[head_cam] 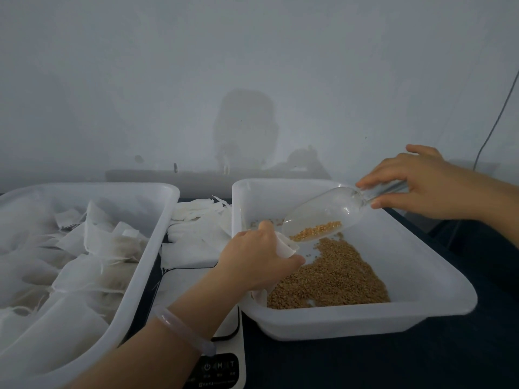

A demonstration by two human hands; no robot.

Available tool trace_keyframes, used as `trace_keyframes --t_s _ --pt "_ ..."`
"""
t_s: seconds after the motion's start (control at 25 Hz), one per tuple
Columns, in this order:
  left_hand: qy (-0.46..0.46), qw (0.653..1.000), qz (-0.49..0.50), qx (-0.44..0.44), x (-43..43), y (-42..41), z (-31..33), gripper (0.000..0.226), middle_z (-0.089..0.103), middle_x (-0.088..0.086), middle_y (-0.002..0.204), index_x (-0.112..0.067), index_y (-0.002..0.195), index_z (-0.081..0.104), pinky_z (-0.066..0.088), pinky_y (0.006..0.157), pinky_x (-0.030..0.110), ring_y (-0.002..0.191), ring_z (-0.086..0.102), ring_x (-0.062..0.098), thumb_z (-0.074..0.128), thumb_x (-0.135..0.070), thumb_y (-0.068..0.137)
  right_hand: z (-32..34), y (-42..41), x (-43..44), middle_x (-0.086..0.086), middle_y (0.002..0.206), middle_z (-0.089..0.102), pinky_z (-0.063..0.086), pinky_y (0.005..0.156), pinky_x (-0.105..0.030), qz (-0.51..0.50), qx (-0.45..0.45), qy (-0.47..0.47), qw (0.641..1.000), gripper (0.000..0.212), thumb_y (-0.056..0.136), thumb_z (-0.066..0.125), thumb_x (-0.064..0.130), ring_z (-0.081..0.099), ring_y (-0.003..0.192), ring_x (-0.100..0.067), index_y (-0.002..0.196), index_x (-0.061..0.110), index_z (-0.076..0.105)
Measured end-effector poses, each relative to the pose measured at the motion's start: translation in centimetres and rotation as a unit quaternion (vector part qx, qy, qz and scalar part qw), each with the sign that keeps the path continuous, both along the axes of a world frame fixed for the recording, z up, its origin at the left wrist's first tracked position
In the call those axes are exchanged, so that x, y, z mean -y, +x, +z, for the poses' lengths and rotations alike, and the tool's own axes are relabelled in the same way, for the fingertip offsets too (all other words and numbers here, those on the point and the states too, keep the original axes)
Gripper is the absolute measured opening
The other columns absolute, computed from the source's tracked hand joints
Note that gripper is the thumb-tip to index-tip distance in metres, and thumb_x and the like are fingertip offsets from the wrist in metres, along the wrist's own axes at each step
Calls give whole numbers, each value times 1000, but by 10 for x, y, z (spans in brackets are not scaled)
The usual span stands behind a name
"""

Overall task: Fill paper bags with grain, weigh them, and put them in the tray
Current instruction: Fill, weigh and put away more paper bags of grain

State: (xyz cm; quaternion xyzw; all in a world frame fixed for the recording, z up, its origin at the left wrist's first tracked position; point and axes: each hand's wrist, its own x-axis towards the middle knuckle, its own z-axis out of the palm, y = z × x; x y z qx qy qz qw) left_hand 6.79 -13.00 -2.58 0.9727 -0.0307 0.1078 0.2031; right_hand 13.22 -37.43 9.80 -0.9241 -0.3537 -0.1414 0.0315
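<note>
My left hand point(254, 258) grips a small white paper bag point(286, 246) by its open mouth over the right tray point(438, 301). My right hand point(421, 182) holds the handle of a clear plastic scoop point(325, 211), tilted down toward the bag. A little brown grain point(316, 230) lies at the scoop's lip, just beside the bag's mouth. More brown grain point(334, 276) is spread across the right tray's floor. The left tray point(146, 265) holds several filled white bags point(92, 248).
A white digital scale point(222, 369) sits between the two trays, partly under my left forearm. A heap of empty white bags point(196, 228) lies behind the scale. A grey wall stands close behind, and a dark cable point(497, 116) hangs at the right.
</note>
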Motion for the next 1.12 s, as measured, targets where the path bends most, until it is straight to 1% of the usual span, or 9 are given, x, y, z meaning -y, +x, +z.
trace_keyframes --t_s 0.2,0.36,0.44,0.56,0.64,0.76,0.88,1.0,1.12 --pt "19 1000 0 -1 0 1 -1 52 48 -3 82 -18 91 35 33 61 29 81 49 20 50 -66 77 -4 1 0 29 111 54 -1 109 -24 -7 -2 -23 1000 32 81 60 47 49 109 1 112 50 54" --pt "27 1000 0 1 0 2 -2 53 47 -2 83 -18 91 35 33 63 30 81 47 21 50 -67 76 -5 1 0 29 109 54 2 106 -22 -6 -16 -15 1000 31 81 61 47 49 106 2 111 51 54" --pt "28 1000 1 1 0 2 -2 53 46 -3 81 -18 90 35 32 62 30 81 47 21 50 -67 76 -9 0 0 30 106 54 10 104 -21 -4 -34 -11 999 31 80 62 46 50 104 3 110 51 55" --pt "20 1000 -1 11 0 1 -2 50 43 -6 77 -18 91 35 31 60 29 80 46 19 51 -63 77 -12 0 7 25 105 60 34 97 -23 -28 -72 43 996 30 79 67 39 55 101 0 103 51 54" --pt "16 1000 -6 18 1 0 -2 46 41 -9 74 -18 90 36 30 57 27 79 46 18 52 -60 79 -16 4 15 20 110 62 38 93 -23 -75 -81 46 993 30 80 68 37 55 102 -2 108 45 58" --pt "4 1000 -23 18 -1 0 -1 40 45 -6 77 -18 90 37 31 61 27 81 46 19 49 -55 83 -36 6 14 17 116 62 39 93 -22 -112 -99 -14 989 38 83 65 41 54 102 -1 119 35 58" --pt "13 999 -44 26 0 -2 0 33 46 -1 76 -14 92 41 31 65 29 82 51 23 44 -47 90 -70 0 2 22 115 59 41 97 -26 -109 -107 -94 984 36 85 57 52 54 101 2 119 40 55" --pt "40 997 -42 55 -1 -4 3 28 39 -2 67 -12 94 39 34 65 31 74 51 25 32 -39 97 -99 -3 -8 16 109 62 36 84 -21 -97 -122 -149 976 28 88 53 52 55 93 -2 110 36 58" --pt "-40 996 -75 32 -1 -9 12 24 42 -2 68 -19 84 38 37 57 27 67 50 20 29 -33 101 -106 -5 -18 10 108 60 42 79 -21 -122 -167 -183 961 35 85 58 49 56 92 -7 115 30 57"
